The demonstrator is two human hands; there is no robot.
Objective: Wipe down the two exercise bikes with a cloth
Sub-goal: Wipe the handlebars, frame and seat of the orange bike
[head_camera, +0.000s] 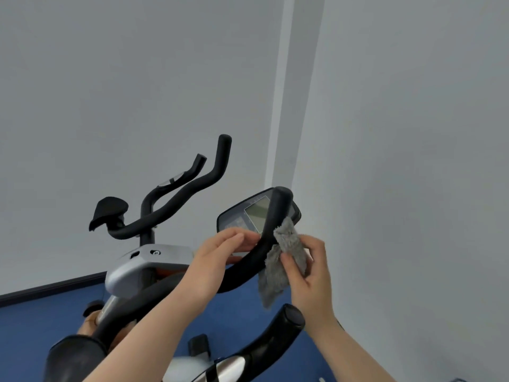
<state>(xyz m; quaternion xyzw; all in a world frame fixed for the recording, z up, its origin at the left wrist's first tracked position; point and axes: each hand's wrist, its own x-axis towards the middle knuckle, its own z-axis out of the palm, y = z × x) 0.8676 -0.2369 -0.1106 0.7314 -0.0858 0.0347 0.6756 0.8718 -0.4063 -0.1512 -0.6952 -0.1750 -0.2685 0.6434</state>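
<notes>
bare grey wall [413, 133] fills the space above and to the right of both hands, its corner edge running down just behind the console [256, 213]. blue floor [49, 321] lies below. the far exercise bike [148, 260] stands left of the left hand, handlebars [190, 188] rising free. the near bike's handlebar [271, 232] passes upright between the two hands. the left hand [220, 260] has its fingers curled round the bar from the left. the right hand [308, 271] pinches a grey cloth [283, 263] against the bar's right edge, cloth tail hanging loose below the thumb
</notes>
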